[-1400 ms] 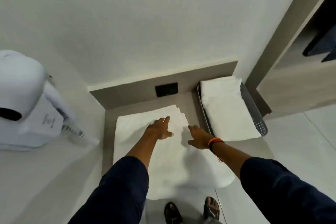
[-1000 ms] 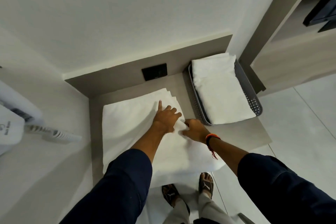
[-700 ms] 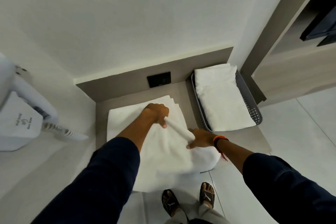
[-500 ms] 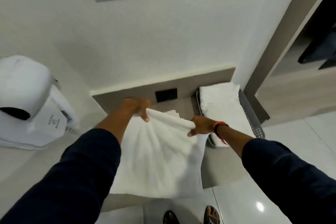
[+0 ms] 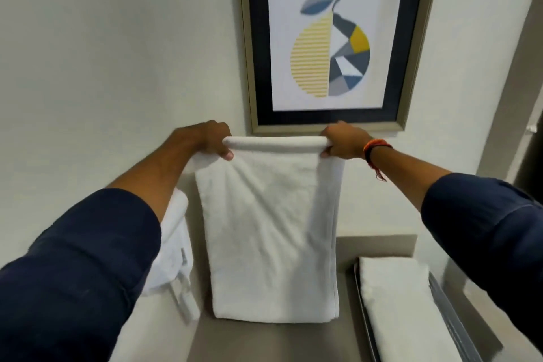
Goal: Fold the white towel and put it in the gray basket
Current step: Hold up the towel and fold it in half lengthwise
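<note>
- I hold the white towel point(image 5: 271, 232) up in front of me by its top edge, which is rolled or doubled over into a thick band.
- My left hand point(image 5: 210, 141) is clenched on the left end of that band, and my right hand point(image 5: 342, 141) is clenched on the right end; an orange wristband point(image 5: 374, 146) sits just behind the right hand.
- The towel hangs straight down as a long narrow panel. Layered edges show along its right side and at the bottom corner, so I judge it is already folded lengthwise at least once.
- Its lower edge hangs near the table point(image 5: 264, 341); I cannot tell whether it touches the surface.
- The gray basket point(image 5: 440, 297) stands at the right end of the table, just beside the hanging towel and below it. Another folded white towel point(image 5: 402, 308) already lies in it.
- A white robe-like garment point(image 5: 176, 247) hangs at the left, partly behind my left sleeve, and a framed pear print point(image 5: 329, 41) is on the wall above my hands.
- As I judge it, the task is roughly midway: the panel is still too long for the basket, so it needs shortening with crosswise folds.
- After that, the folded bundle still has to be carried right and laid in the basket on top of the towel there.
</note>
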